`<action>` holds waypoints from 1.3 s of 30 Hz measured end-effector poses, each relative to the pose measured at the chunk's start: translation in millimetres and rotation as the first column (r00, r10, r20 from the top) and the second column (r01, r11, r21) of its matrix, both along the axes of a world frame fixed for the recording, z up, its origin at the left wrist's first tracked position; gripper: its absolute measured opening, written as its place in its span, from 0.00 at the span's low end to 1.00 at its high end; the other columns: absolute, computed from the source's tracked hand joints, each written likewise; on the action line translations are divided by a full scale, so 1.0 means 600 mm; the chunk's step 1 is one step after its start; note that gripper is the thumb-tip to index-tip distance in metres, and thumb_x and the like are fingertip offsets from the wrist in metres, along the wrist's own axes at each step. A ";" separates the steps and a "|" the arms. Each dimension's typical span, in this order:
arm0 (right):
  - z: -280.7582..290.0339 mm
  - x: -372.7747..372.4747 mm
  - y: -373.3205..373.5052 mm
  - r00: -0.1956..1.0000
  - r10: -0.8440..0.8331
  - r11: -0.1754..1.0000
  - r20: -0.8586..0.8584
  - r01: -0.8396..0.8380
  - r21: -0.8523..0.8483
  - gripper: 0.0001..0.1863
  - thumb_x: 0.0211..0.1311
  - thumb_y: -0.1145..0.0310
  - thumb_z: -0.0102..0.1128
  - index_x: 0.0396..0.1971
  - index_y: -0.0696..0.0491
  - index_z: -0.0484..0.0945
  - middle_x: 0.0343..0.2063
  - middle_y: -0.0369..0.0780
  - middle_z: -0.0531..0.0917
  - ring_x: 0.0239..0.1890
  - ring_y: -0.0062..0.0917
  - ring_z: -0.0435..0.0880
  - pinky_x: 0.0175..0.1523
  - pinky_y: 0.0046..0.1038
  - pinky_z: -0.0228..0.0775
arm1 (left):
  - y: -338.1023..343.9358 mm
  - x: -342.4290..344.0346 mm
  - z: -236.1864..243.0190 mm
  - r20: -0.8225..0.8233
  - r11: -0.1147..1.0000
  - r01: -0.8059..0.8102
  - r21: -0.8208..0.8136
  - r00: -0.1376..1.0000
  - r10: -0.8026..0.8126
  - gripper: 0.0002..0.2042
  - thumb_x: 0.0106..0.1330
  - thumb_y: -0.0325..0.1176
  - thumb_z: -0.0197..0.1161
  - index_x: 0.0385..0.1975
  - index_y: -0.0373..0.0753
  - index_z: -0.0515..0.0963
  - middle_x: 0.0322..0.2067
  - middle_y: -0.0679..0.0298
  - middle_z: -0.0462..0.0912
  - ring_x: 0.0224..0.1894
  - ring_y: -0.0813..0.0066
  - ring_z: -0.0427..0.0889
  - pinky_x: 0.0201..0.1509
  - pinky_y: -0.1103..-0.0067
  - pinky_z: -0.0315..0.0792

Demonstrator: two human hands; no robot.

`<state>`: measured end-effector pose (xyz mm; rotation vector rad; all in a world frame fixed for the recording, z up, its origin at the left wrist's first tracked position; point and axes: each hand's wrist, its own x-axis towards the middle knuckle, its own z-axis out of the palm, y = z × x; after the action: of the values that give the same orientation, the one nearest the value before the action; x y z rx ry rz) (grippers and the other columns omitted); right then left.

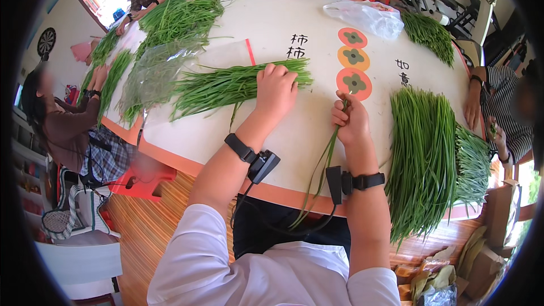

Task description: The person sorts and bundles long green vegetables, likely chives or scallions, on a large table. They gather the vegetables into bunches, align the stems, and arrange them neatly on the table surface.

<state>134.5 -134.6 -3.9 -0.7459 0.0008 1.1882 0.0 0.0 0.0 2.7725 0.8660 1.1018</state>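
Observation:
On the white tabletop, my left hand (275,88) has its fingers curled over the top of a flat bundle of long green leaves (212,88), gripping near one end; its fingertips are partly hidden. My right hand (348,116) is closed around a few long strands (320,175), which hang down past the table's near edge. A black strapped device sits on each of my wrists. Just right of my right hand lies a big thick pile of the same leaves (422,164), with paler stalks beside it. An open clear plastic bag (161,62) lies left of my left hand.
The table (175,153) has an orange edge and printed fruit pictures. More leaf piles (175,14) lie at the back left and back right (428,37), near a plastic bag (365,17). Co-workers (65,124) sit left, across and at right (498,99). Boxes (501,209) stand at lower right.

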 end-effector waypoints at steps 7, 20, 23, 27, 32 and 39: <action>0.004 -0.004 -0.004 0.999 -0.030 1.000 0.027 0.030 0.001 0.09 0.60 0.67 0.43 0.34 0.57 0.67 0.16 0.33 0.65 0.13 0.14 0.56 0.17 0.16 0.46 | 0.009 0.013 -0.003 -0.001 0.996 0.001 0.092 1.000 -0.001 0.06 0.45 0.28 0.65 0.24 0.43 0.79 0.27 0.70 0.71 0.39 0.70 0.67 0.45 0.71 0.56; 0.013 -0.025 -0.002 0.968 0.034 0.999 0.250 -0.034 -0.005 0.12 0.62 0.65 0.44 0.37 0.59 0.70 0.19 0.35 0.70 0.17 0.16 0.64 0.21 0.17 0.54 | -0.019 -0.004 0.021 0.243 0.967 0.211 -0.141 0.954 -0.173 0.07 0.57 0.28 0.58 0.34 0.36 0.77 0.24 0.64 0.75 0.24 0.67 0.73 0.31 0.75 0.66; 0.024 -0.046 0.003 0.912 0.016 1.000 0.409 -0.024 0.016 0.14 0.63 0.64 0.44 0.38 0.58 0.73 0.22 0.35 0.73 0.22 0.16 0.68 0.28 0.18 0.60 | -0.036 -0.008 0.033 0.197 0.952 0.209 -0.223 0.966 -0.166 0.08 0.59 0.27 0.55 0.37 0.33 0.76 0.27 0.58 0.77 0.25 0.64 0.75 0.27 0.77 0.68; 0.025 -0.065 0.007 0.795 -0.029 1.000 0.606 0.023 0.017 0.16 0.64 0.63 0.44 0.43 0.57 0.74 0.34 0.33 0.77 0.35 0.16 0.70 0.41 0.20 0.63 | -0.056 0.007 0.014 0.359 0.904 0.339 -0.261 0.903 -0.235 0.09 0.60 0.26 0.53 0.39 0.32 0.73 0.30 0.53 0.77 0.29 0.59 0.76 0.32 0.74 0.70; 0.022 -0.068 0.009 0.798 -0.090 0.995 0.596 0.100 0.017 0.17 0.64 0.63 0.45 0.45 0.57 0.73 0.38 0.33 0.76 0.39 0.16 0.69 0.44 0.20 0.62 | -0.081 0.009 0.012 0.370 0.853 0.399 -0.335 0.889 -0.271 0.07 0.60 0.26 0.51 0.36 0.30 0.72 0.28 0.51 0.76 0.28 0.54 0.76 0.31 0.70 0.69; 0.033 -0.077 0.007 0.857 -0.037 0.996 0.514 -0.009 0.087 0.16 0.65 0.65 0.43 0.45 0.60 0.72 0.28 0.33 0.75 0.29 0.15 0.69 0.35 0.19 0.64 | -0.090 0.014 0.008 0.386 0.654 0.424 -0.627 0.898 -0.212 0.06 0.61 0.27 0.52 0.33 0.31 0.72 0.21 0.53 0.76 0.19 0.65 0.74 0.24 0.76 0.67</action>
<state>88.1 -130.3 15.6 -0.9679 -0.4909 0.9353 8.1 -53.9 4.9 1.9610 0.5519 0.8293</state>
